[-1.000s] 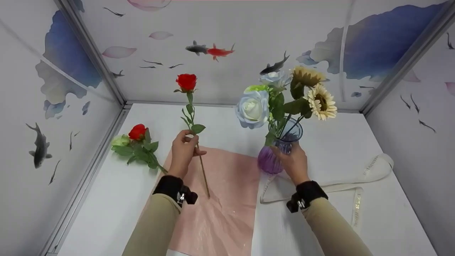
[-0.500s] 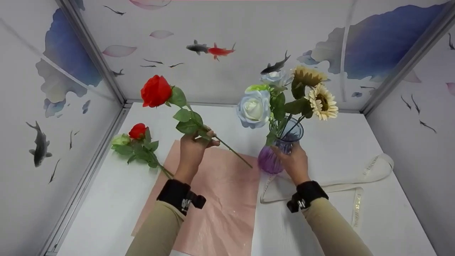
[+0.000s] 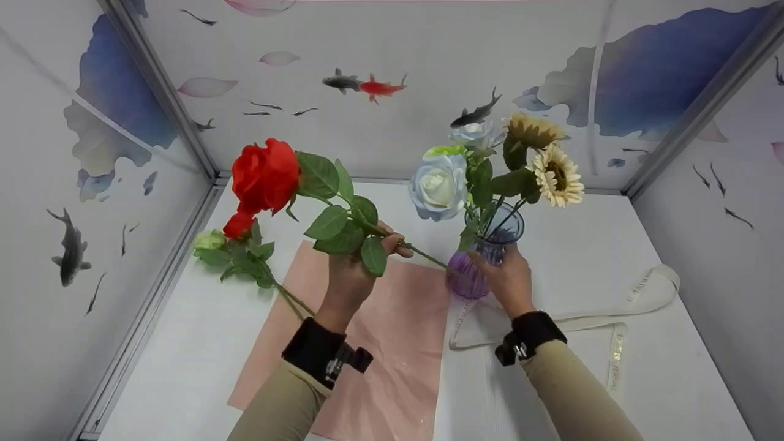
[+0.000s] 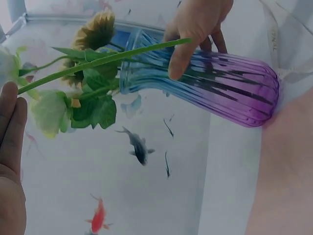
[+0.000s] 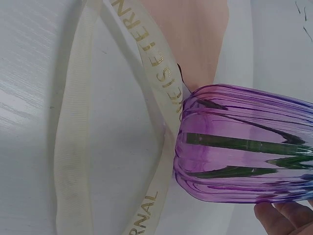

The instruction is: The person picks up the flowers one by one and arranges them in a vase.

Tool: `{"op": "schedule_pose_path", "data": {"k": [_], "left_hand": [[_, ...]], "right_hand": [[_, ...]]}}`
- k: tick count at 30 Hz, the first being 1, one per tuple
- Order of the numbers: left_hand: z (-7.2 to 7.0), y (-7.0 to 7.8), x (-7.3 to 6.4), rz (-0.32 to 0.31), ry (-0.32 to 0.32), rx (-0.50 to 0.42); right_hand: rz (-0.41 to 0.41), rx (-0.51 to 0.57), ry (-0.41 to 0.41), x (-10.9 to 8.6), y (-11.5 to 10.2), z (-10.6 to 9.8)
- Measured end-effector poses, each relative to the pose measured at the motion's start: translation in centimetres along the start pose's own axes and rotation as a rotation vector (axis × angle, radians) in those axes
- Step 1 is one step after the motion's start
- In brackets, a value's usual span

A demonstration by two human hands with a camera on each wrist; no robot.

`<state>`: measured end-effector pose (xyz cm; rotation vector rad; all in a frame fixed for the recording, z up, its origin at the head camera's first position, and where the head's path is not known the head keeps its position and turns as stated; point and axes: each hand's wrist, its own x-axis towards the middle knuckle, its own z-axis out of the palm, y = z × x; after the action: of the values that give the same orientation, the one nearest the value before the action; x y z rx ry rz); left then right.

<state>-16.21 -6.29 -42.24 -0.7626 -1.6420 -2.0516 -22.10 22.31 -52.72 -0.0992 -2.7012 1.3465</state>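
My left hand point(image 3: 352, 285) holds a red rose point(image 3: 266, 176) by its green stem, bloom tilted to the upper left. The stem's lower end points right, toward the glass vase point(image 3: 467, 277); in the head view its tip overlaps the vase. In the left wrist view the bare stem point(image 4: 112, 60) crosses in front of the vase mouth. My right hand point(image 3: 509, 278) grips the blue-and-purple ribbed vase around its side. Inside stand a pale blue rose point(image 3: 437, 187), another behind it, and two sunflowers point(image 3: 554, 176). Several stems show through the purple glass point(image 5: 234, 142).
Pink wrapping paper point(image 3: 392, 343) lies on the white table under my left arm. To its left rest a smaller red rose point(image 3: 237, 225) and a pale green flower point(image 3: 209, 239). A cream ribbon with gold letters point(image 3: 588, 320) loops right of the vase. Printed panels enclose the table.
My left hand has moved right, turning the rose from upright to slanted, so its bloom swings left and nearer and its stem end nears the vase. The right hand keeps still on the vase.
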Motion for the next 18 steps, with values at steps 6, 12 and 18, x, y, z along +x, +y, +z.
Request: {"op": "schedule_pose_path", "data": {"k": [6, 12, 18], "left_hand": [[2.0, 2.1, 0.1, 0.06, 0.001, -0.04], [3.7, 3.2, 0.7, 0.12, 0.021, -0.13], [5.0, 3.1, 1.2, 0.144, 0.03, -0.118]], "right_hand": [[-0.02, -0.001, 0.009, 0.1, 0.1, 0.1], [-0.029, -0.014, 0.029, 0.1, 0.1, 0.1], [0.009, 0.007, 0.0, 0.2, 0.1, 0.1]]}}
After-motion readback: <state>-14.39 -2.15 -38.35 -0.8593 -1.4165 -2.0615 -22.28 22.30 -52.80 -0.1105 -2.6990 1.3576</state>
